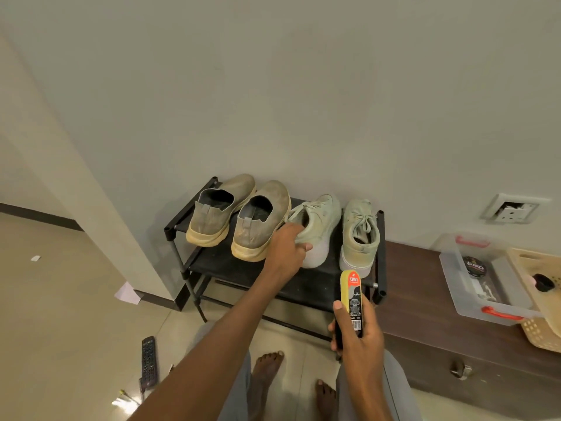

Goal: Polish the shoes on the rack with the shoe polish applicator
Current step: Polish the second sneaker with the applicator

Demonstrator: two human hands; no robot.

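Left hand [287, 247] grips the pale green sneaker's [318, 229] heel, heel near, toe far, while right hand [358, 332] clutches the polish applicator [352, 299] just right, nearer.

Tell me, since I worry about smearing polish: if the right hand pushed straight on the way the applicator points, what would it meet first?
Probably the heel of the rightmost pale green sneaker, directly beyond the shoe polish applicator held in the right hand; depth is unclear from one view.

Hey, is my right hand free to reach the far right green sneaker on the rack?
Probably yes. The right hand grips the polish applicator just in front of the rightmost green sneaker, with nothing between. The left hand holds the neighbouring sneaker, clear of it.
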